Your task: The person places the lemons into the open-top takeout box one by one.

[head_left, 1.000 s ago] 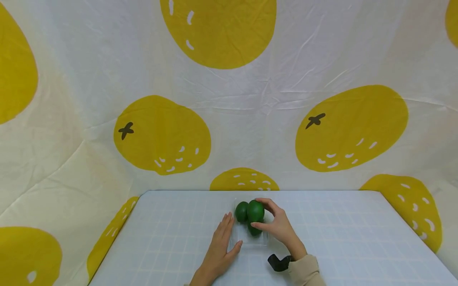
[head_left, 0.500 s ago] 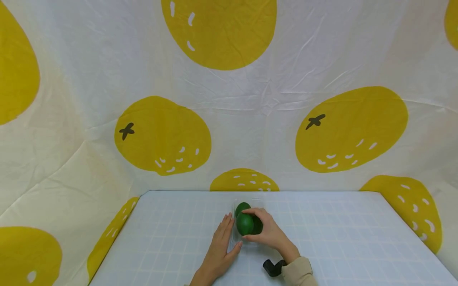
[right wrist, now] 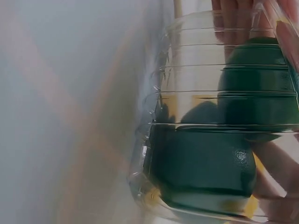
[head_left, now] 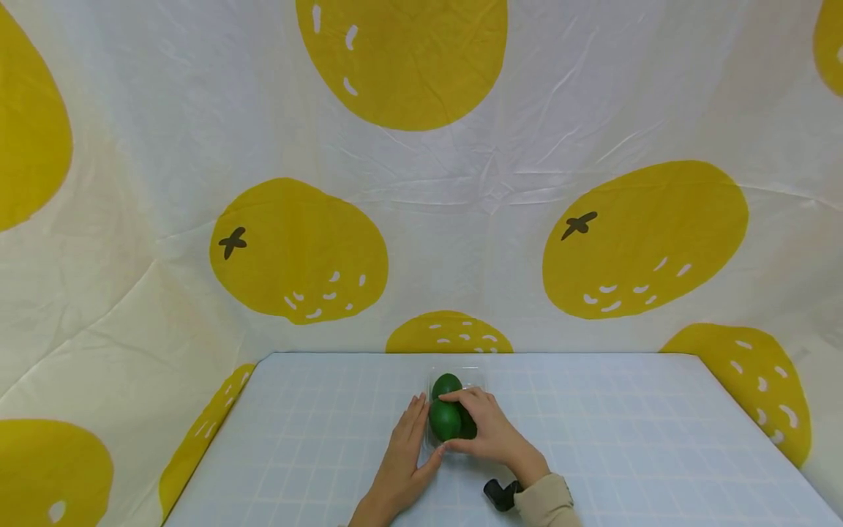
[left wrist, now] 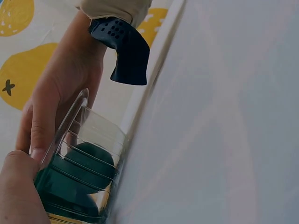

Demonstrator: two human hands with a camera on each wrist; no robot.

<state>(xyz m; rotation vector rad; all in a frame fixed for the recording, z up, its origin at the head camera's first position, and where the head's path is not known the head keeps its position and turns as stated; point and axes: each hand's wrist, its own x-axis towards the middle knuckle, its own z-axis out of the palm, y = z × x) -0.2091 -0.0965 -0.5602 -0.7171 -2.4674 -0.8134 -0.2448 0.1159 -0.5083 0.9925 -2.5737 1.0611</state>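
A clear ribbed plastic box [head_left: 476, 375] sits on the table with dark green, egg-shaped avocados in it. My right hand [head_left: 495, 437] reaches over the box, thumb and fingers round the front left avocado [head_left: 445, 420]. Another avocado [head_left: 447, 385] lies just behind it, and a third [head_left: 468, 424] shows partly beneath my right palm. Along the box's left side, my left hand [head_left: 403, 461] rests with straight fingers, its thumb near the front corner. Through the ribbed wall [right wrist: 191, 56] in the right wrist view, avocados [right wrist: 205, 163] show low in the box.
A black wrist camera mount [head_left: 500, 495] juts from the right sleeve [head_left: 546, 501], in front of the box. The pale checked tabletop [head_left: 645, 432] extends to both sides. Behind it hangs a white cloth [head_left: 461, 241] printed with yellow fruit.
My right hand has carried the avocado from the back right of the box leftward and toward me, down to its front left. The left hand has stayed in place.
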